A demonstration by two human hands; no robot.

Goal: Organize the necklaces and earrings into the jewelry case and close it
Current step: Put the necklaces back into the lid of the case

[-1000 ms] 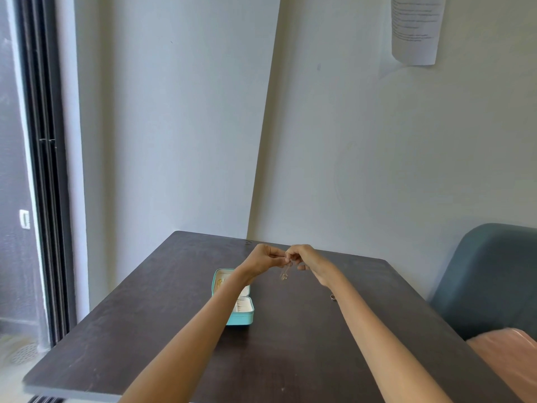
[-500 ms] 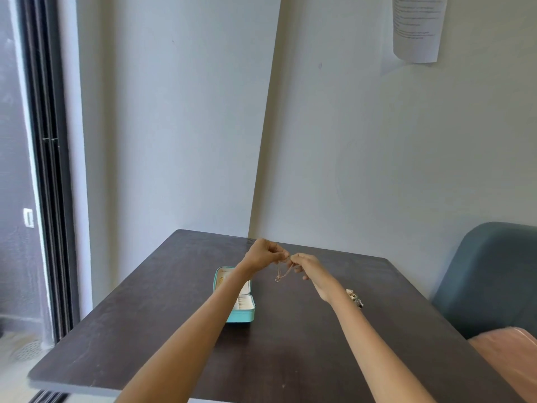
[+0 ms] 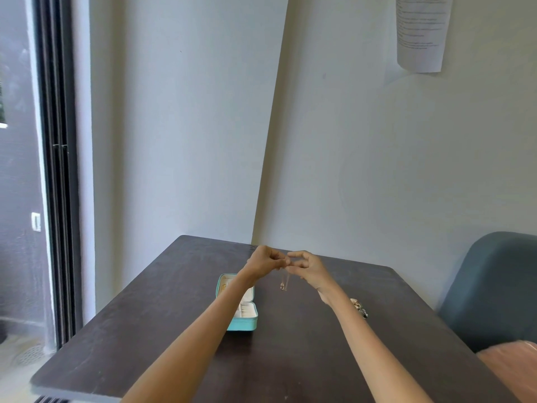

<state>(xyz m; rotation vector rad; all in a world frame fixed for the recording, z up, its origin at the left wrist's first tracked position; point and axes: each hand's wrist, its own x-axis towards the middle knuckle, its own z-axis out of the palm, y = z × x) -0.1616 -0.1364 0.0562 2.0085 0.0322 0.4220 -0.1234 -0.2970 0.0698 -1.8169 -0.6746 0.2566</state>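
Head view, single angle. Jewelry case: turquoise, lid open and standing toward the far side, pale lined compartments exposed, set on the dark bench, presumably left open to receive items; contents too small to make out beyond a glint of gold in the lid. Necklace: fine chain with a small pendant at its lowest point, hanging in a short loop above the bench, just right of the case and higher than it. Left hand: fingers curled, pinching the chain's top. Right hand: thumb and forefinger pinched at the same spot, touching the left; the joint grip suggests work on the clasp or straightening the chain so it goes in untangled. Remaining jewelry: small cluster on the bench, well right of the case, awaiting storage. Chair: blue-grey, farther right of the case.
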